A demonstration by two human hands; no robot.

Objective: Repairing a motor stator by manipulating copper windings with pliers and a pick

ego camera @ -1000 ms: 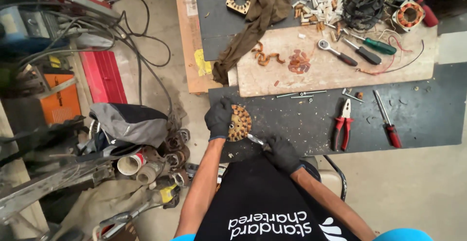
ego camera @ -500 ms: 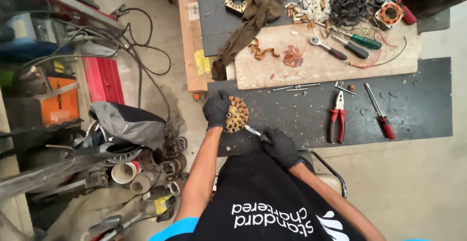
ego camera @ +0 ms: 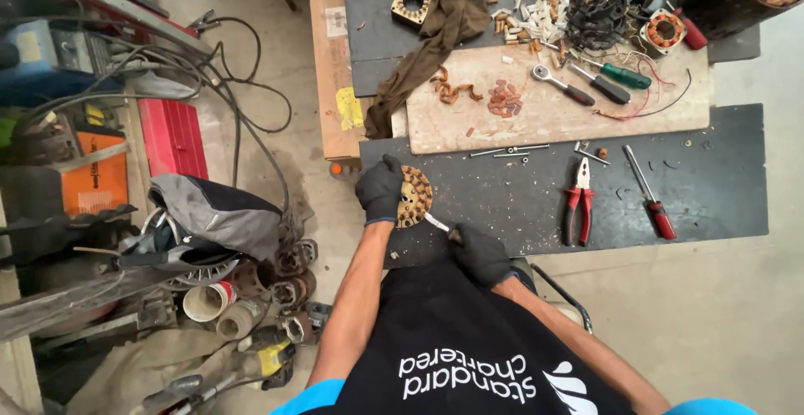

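Head view: on the dark counter (ego camera: 536,201), at three o'clock from the hands, lie one pair of red-handled pliers (ego camera: 578,201) and one red-handled screwdriver (ego camera: 649,195); at twelve o'clock a wooden board (ego camera: 553,113) carries one ratchet (ego camera: 553,84) and a green-handled screwdriver (ego camera: 624,73). Two square stator cores (ego camera: 412,0) sit far off at twelve. The gloved left hand (ego camera: 381,189) has its fingers wrapped around a round copper-wound stator (ego camera: 414,197) at the counter's near edge. The gloved right hand (ego camera: 481,254) has its fingers closed on a thin tool (ego camera: 437,222) whose tip meets the stator.
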